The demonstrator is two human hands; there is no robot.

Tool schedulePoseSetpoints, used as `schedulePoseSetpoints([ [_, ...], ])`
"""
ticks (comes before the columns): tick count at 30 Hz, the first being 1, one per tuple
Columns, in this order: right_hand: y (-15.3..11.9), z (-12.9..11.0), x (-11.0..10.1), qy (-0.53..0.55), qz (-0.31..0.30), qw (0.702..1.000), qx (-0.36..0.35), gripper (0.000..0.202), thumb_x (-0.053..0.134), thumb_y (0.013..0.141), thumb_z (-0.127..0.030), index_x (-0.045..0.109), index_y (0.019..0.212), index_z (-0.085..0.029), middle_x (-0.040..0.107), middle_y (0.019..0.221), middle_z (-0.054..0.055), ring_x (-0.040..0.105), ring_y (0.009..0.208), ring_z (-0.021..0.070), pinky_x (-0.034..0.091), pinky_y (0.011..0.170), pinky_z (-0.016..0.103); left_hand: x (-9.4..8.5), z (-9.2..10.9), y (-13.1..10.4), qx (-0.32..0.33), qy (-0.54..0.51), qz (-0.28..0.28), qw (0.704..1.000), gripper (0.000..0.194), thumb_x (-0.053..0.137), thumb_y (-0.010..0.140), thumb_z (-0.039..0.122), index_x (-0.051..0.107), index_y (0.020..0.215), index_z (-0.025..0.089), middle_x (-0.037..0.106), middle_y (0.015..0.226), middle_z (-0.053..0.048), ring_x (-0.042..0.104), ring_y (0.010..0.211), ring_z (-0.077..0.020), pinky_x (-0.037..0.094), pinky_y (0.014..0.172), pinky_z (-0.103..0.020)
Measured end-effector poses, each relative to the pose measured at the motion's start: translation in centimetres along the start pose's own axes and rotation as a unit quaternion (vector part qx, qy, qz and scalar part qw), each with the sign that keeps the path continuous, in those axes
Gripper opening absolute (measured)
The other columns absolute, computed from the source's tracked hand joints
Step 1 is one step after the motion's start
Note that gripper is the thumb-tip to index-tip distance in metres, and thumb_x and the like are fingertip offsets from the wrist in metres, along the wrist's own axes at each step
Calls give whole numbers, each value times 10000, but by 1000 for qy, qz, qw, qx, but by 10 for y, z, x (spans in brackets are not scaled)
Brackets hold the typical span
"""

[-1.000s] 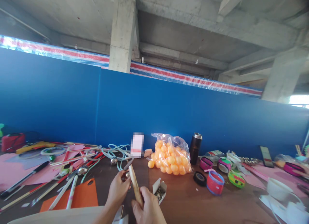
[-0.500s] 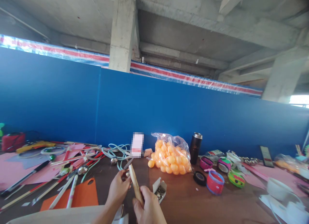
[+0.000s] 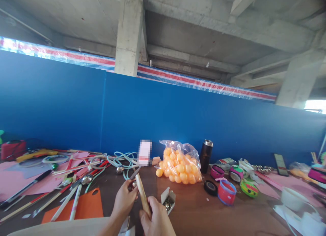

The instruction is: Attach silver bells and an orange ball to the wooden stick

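Note:
My right hand (image 3: pixel 158 218) is wrapped round the lower end of a pale flat wooden stick (image 3: pixel 143 194), which points up and away from me. Just left of it, my left hand (image 3: pixel 124 198) is closed, fingers pinched at a thin dark strip (image 3: pixel 135 173). A small silver ball like a bell (image 3: pixel 133 184) shows beside those fingertips; whether they grip it too is unclear. The stick's upper end comes close to the strip. To the right of my right hand, a small open white box (image 3: pixel 171 197) has shiny metal pieces inside.
Behind my hands stand a clear bag of orange balls (image 3: pixel 181 166) and a black flask (image 3: pixel 206 157). Black tape (image 3: pixel 211 187) and a red-blue roll (image 3: pixel 227 192) lie right. An orange sheet (image 3: pixel 88 207) and several sticks cover the left. A blue partition (image 3: pixel 158 117) rises behind.
My hands, the stick and the strip have hardly moved. A bright pink item has come into view at the far right edge of the table.

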State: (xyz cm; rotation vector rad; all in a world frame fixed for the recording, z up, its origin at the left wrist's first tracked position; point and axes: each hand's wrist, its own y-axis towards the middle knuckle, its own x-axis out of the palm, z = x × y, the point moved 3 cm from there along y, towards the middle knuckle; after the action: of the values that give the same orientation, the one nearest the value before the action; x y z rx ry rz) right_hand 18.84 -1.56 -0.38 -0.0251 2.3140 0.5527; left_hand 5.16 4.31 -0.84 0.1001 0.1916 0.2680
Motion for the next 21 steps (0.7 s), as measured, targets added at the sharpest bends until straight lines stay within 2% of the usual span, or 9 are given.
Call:
schedulePoseSetpoints([
  [11,0,2,3,-2,11,1000,-3,129,492,685,-99,485,760,-204,561,627,-16,520,569,137,333,527,200,1,-9,3,1,-23,-11,1000,283,503,682,285,550,927,151,632,696,-23,602,544,-151,468,522,-245],
  [21,2,7,7,-2,7,1000,6,124,493,679,-104,486,754,-202,560,616,-13,516,556,139,335,515,201,1,-3,3,-9,-14,4,1000,231,535,663,267,569,868,164,637,685,-21,605,527,-152,453,491,-235],
])
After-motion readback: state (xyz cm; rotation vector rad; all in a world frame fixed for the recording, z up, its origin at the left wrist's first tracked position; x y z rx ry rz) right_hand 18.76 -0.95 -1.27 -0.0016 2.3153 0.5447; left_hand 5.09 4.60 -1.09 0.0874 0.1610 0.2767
